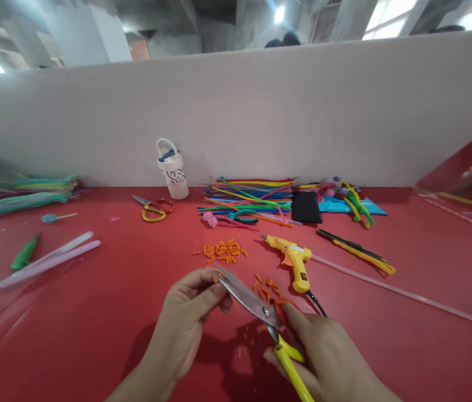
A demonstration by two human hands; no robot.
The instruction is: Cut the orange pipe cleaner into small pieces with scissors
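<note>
My right hand grips a pair of scissors by the yellow handles, blades pointing up and left. My left hand is pinched closed at the blade tips, holding a tiny orange piece that I can barely make out. Several short orange cut pieces lie in a heap on the red table beyond the hands, with a few more orange bits just right of the blades.
A yellow glue gun lies right of the heap. Behind are a pile of coloured pipe cleaners, a black phone, a second pair of scissors, a white cup and a yellow-black tool. Pink sticks and green items lie left.
</note>
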